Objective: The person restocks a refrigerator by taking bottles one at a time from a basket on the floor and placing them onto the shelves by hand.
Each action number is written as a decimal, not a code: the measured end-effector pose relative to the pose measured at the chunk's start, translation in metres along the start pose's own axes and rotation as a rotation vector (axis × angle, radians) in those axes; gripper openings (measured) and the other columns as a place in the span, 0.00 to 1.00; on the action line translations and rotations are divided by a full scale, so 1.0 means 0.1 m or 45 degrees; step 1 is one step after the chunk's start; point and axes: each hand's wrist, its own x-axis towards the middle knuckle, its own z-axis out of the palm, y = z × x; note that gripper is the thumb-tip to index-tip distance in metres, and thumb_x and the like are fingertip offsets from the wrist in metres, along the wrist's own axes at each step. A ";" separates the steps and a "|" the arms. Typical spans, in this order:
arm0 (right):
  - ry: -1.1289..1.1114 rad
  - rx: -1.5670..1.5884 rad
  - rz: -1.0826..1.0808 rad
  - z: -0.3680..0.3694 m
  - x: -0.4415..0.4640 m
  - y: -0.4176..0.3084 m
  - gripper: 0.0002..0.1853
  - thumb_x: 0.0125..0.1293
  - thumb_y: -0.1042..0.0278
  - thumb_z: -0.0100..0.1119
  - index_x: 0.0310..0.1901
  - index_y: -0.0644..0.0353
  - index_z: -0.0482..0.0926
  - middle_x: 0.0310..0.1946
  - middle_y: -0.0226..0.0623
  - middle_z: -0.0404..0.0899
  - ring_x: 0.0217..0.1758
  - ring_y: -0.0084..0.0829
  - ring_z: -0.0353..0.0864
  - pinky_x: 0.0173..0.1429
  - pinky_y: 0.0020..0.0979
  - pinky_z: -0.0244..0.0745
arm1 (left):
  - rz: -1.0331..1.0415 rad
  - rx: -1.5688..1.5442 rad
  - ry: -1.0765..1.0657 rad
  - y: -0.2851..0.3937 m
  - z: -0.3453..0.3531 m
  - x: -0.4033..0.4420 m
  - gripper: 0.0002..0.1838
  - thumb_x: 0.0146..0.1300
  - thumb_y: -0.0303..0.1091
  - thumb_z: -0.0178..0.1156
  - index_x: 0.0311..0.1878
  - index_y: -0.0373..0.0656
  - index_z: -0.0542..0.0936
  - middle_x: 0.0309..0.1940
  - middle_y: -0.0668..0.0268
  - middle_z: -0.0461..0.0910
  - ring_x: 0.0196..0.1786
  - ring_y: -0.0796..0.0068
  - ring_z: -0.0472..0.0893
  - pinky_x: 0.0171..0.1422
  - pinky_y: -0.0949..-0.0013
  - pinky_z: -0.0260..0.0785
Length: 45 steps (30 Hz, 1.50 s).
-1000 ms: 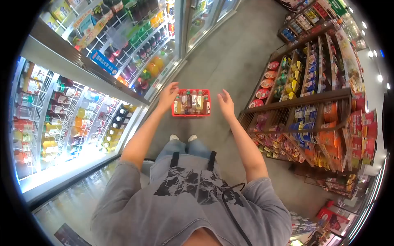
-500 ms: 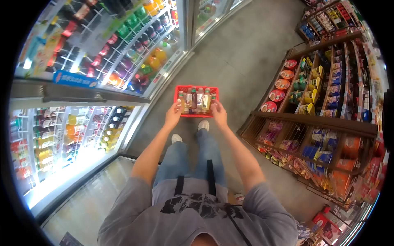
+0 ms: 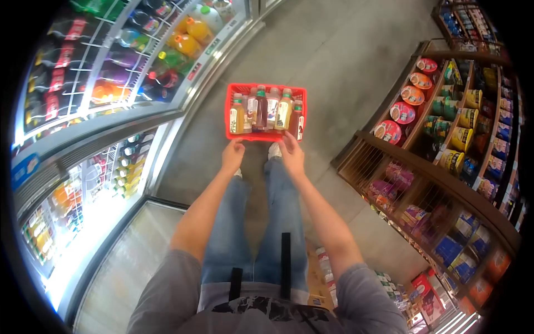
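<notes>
Juice bottles [image 3: 261, 113] likely make the red shopping basket [image 3: 261, 136] heavy; we'd hold its stiff rim. Beside it, whether our left grip [image 3: 232, 157] or right grip [image 3: 292, 157] holds on, we can't tell.

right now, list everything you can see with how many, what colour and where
basket: one, red, upper centre
bottles: at least six, yellowish and dark red, in the basket
drinks fridges: at least two sections, silver-framed, left
fridge drinks: many, mixed colours, on lit shelves
glass panel: one, pale, lower left
display rack: at least one, brown, right
lidded tubs: five, red and orange, rack's upper left
packaged food: lots, mixed colours, on the rack
box: one, red, lower right
floor: grey, centre
jeans: one pair, blue, lower centre
straps: two, black, over the jeans
shirt: one, mostly grey, bottom
shoes: two, pale, below the basket
left hand: one, bare, near basket's left front
right hand: one, bare, at basket's right front
</notes>
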 end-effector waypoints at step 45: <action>-0.245 0.083 0.228 0.82 0.81 0.49 0.33 0.59 0.63 0.71 0.66 0.66 0.73 0.49 0.41 0.86 0.49 0.26 0.85 0.53 0.30 0.79 | -0.275 -0.867 -0.265 -0.31 0.36 0.69 0.29 0.71 0.33 0.60 0.73 0.49 0.62 0.61 0.60 0.74 0.61 0.70 0.76 0.63 0.61 0.70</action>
